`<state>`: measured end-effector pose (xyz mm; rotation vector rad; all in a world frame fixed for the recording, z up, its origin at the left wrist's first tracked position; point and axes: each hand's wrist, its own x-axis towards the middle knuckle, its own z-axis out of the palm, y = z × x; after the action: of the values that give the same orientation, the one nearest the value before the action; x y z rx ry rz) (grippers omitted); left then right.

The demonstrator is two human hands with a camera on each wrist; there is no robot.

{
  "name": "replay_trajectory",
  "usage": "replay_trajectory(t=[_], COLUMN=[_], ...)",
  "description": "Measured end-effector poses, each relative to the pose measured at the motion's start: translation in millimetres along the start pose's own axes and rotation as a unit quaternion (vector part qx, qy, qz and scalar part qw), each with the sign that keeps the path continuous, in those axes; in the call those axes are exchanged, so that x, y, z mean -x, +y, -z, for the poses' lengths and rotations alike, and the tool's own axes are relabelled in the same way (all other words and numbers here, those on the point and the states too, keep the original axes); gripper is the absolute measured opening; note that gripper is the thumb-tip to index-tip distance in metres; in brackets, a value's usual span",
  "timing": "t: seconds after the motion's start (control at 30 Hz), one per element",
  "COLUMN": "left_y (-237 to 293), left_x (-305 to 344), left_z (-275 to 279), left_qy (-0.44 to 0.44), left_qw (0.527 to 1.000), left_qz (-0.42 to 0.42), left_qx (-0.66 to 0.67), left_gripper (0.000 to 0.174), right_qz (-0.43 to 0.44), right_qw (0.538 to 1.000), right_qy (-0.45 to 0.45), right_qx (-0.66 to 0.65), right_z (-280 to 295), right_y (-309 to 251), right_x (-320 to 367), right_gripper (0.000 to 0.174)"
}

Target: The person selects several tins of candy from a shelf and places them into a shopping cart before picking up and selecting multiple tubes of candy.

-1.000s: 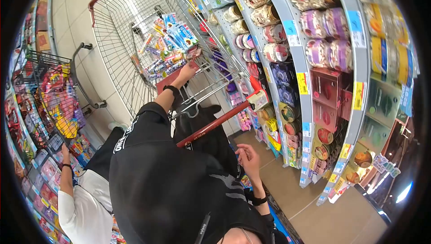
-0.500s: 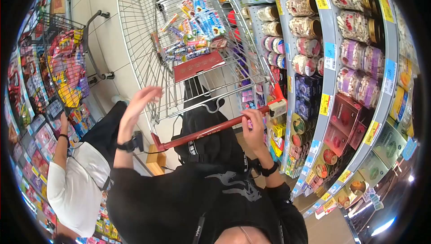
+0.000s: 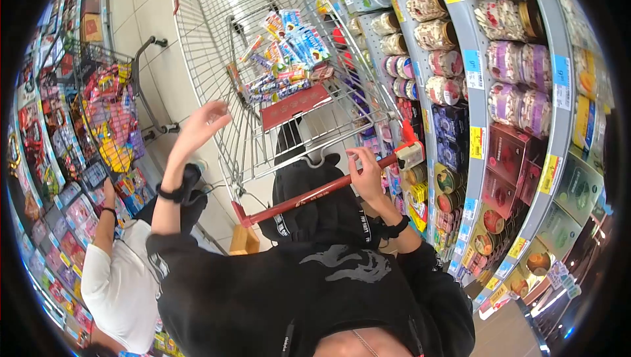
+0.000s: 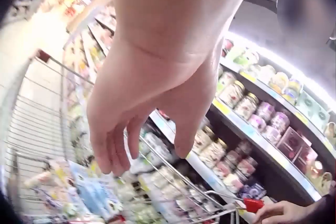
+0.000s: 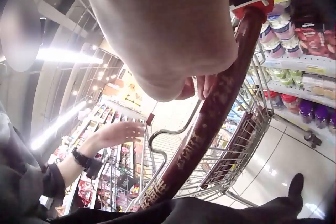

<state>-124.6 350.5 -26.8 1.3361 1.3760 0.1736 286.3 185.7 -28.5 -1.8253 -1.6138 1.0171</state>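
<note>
My right hand (image 3: pixel 363 171) grips the red handle (image 3: pixel 309 196) of a wire shopping cart (image 3: pixel 217 41), near its right end. In the right wrist view the fingers (image 5: pixel 202 85) curl round the handle (image 5: pixel 210 124). My left hand (image 3: pixel 205 122) is raised in the air over the cart's left side, fingers relaxed and holding nothing. It hangs empty (image 4: pixel 139 134) above the blurred snack packets (image 4: pixel 94 192). Several colourful packets (image 3: pixel 289 48) lie in the cart's child seat.
Shelves (image 3: pixel 476 94) of jars, tins and boxes run close along the right of the cart. A person in a white top (image 3: pixel 118 285) crouches at lower left by racks of sweets. A second wire trolley (image 3: pixel 112 120) full of packets stands on the left. Tiled floor (image 3: pixel 138 2) lies ahead.
My left hand came up out of the cart, away from the packets, and is now raised and empty. My right hand rose from beside my body and took hold of the red handle.
</note>
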Motion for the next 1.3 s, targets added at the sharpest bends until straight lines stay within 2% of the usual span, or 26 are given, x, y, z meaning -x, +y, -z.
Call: replay_trajectory(t=[0.07, 0.1, 0.17, 0.23, 0.27, 0.33, 0.43, 0.5, 0.53, 0.57, 0.6, 0.67, 0.7, 0.73, 0.8, 0.83, 0.9, 0.93, 1.03, 1.07, 1.13, 1.17, 1.3], left_y=[41, 44, 38, 34, 28, 7, -28, -66, -69, -69, -68, -83, -85, -85, -81, -67, -42, -49, -68, -74, -71, -68, -68], left_x=[-67, -101, -177, -242, -276, -329, -368, -386, -389, -394, -393, -398, -396, -394, -397, -395, -394, -397, -405, -406, -409, -409, -408], left_z=[-36, -58, -108, -155, -182, -233, -279, -304, -307, -307, -309, -329, -335, -342, -355, -354, -347, -350, -345, -347, -346, -348, -345], left_qy=[-0.02, -0.035, -0.095, -0.155, -0.161, -0.185, -0.21, -0.196, -0.172, -0.207, -0.202, -0.132, -0.093, -0.043, 0.001, -0.001, -0.084, -0.087, -0.047, -0.045, -0.025, -0.044, -0.005], left_qw=[0.997, 0.988, 0.971, 0.941, 0.94, 0.913, 0.911, 0.907, 0.903, 0.907, 0.91, 0.904, 0.902, 0.89, 0.857, 0.859, 0.786, 0.786, 0.758, 0.759, 0.712, 0.701, 0.694], left_qz=[-0.066, -0.137, -0.183, -0.181, -0.185, -0.128, -0.145, -0.162, -0.179, -0.148, -0.145, -0.171, -0.186, -0.195, -0.187, -0.184, -0.15, -0.15, -0.259, -0.259, -0.304, -0.296, -0.329], left_qx=[-0.037, -0.059, -0.12, -0.241, -0.239, -0.339, -0.324, -0.335, -0.352, -0.335, -0.331, -0.37, -0.377, -0.409, -0.481, -0.478, -0.594, -0.594, -0.597, -0.595, -0.633, -0.647, -0.641], left_gripper=[0.059, 0.064, 0.069, 0.066, 0.066, 0.065, 0.069, 0.073, 0.076, 0.081, 0.08, 0.076, 0.068, 0.058, 0.045, 0.045, 0.041, 0.041, 0.029, 0.029, 0.028, 0.024, 0.02], right_qz=[0.0, -0.015, -0.055, -0.094, -0.119, -0.127, -0.145, -0.1, -0.089, -0.098, -0.107, -0.103, -0.094, -0.1, -0.087, -0.089, -0.079, -0.081, -0.063, -0.066, -0.07, -0.07, -0.069], right_qw=[1.0, 0.999, 0.997, 0.994, 0.991, 0.988, 0.982, 0.982, 0.983, 0.982, 0.982, 0.98, 0.979, 0.979, 0.981, 0.981, 0.98, 0.98, 0.978, 0.979, 0.979, 0.979, 0.978], right_qy=[0.024, 0.035, 0.049, 0.058, 0.058, 0.076, 0.085, 0.096, 0.101, 0.094, 0.088, 0.097, 0.104, 0.101, 0.095, 0.091, 0.086, 0.084, 0.096, 0.091, 0.093, 0.091, 0.09], right_qx=[0.008, 0.008, -0.001, 0.01, 0.015, 0.054, 0.082, 0.125, 0.125, 0.128, 0.129, 0.142, 0.149, 0.15, 0.144, 0.146, 0.162, 0.162, 0.176, 0.172, 0.169, 0.168, 0.173], right_z=[0, 0, -5, -6, -7, -13, -21, -22, -23, -24, -24, -25, -25, -26, -26, -25, -25, -26, -27, -25, -26, -26, -26], right_y=[1, -2, -1, -9, -11, -10, -4, 1, 4, 4, 5, 6, 5, 5, 8, 8, 8, 9, 10, 8, 9, 9, 9], right_x=[-1, -3, -4, -8, -12, -15, -17, -16, -17, -15, -15, -21, -19, -18, -18, -17, -16, -14, -14, -16, -18, -17, -17], right_gripper=[0.019, 0.019, 0.019, 0.019, 0.019, 0.017, 0.014, 0.011, 0.01, 0.01, 0.01, 0.01, 0.011, 0.011, 0.012, 0.012, 0.012, 0.012, 0.014, 0.014, 0.015, 0.015, 0.015])
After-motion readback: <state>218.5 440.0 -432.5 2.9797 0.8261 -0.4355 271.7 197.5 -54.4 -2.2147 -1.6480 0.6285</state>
